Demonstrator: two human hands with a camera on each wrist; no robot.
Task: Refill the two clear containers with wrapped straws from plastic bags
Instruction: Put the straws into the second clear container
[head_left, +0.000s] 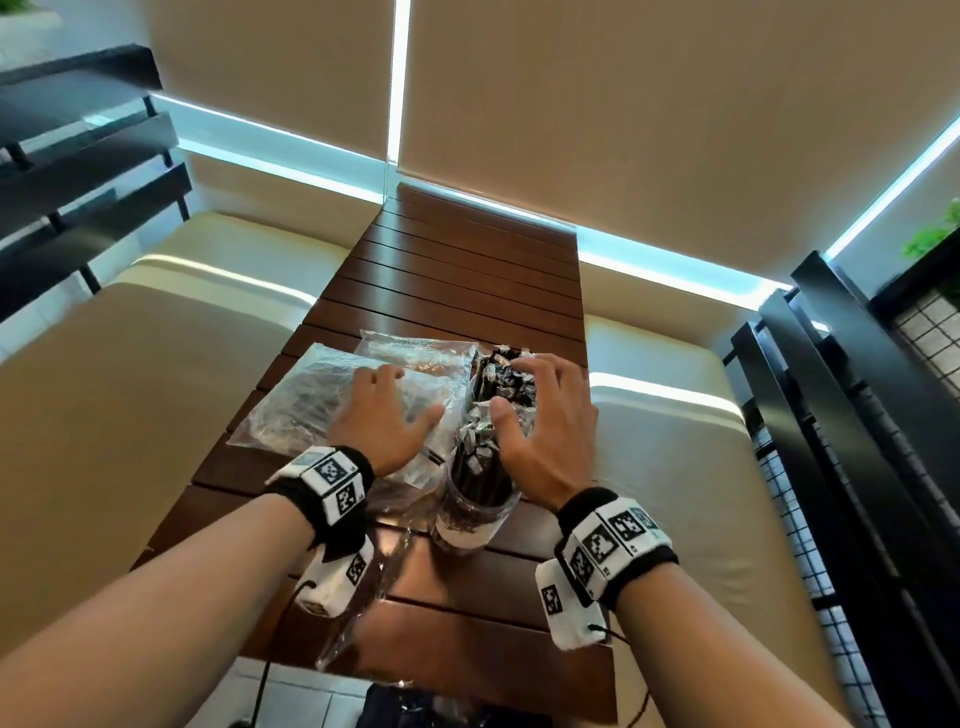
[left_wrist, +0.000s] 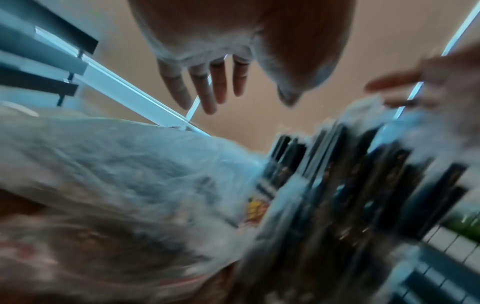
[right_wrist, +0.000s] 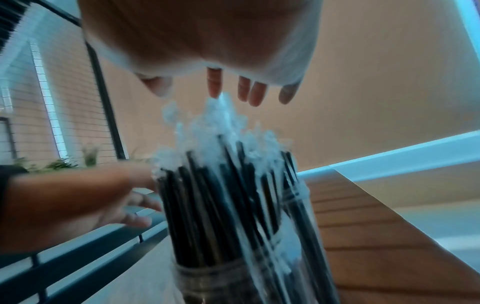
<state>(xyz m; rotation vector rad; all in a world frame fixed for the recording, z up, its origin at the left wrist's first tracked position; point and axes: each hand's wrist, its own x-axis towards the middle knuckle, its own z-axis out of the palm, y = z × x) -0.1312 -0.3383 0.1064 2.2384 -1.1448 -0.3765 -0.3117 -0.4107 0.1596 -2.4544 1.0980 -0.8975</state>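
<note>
Two clear containers stand on the slatted wooden table (head_left: 467, 270), both full of black wrapped straws. In the head view the near container (head_left: 475, 514) is plain; the far one is mostly hidden behind my right hand, with only its straws (head_left: 501, 376) showing. My right hand (head_left: 524, 395) is spread open over the straw tops, and in the right wrist view its fingers (right_wrist: 255, 94) hang straight just above the straws (right_wrist: 221, 195). My left hand (head_left: 395, 405) lies open on a clear plastic bag (head_left: 311, 395) left of the containers.
A second plastic bag (head_left: 415, 348) lies behind the first, and crinkled plastic (head_left: 374, 587) trails toward the near table edge. Cream bench seats (head_left: 130, 364) flank the table on both sides. Black railings (head_left: 857, 415) stand at the right and far left.
</note>
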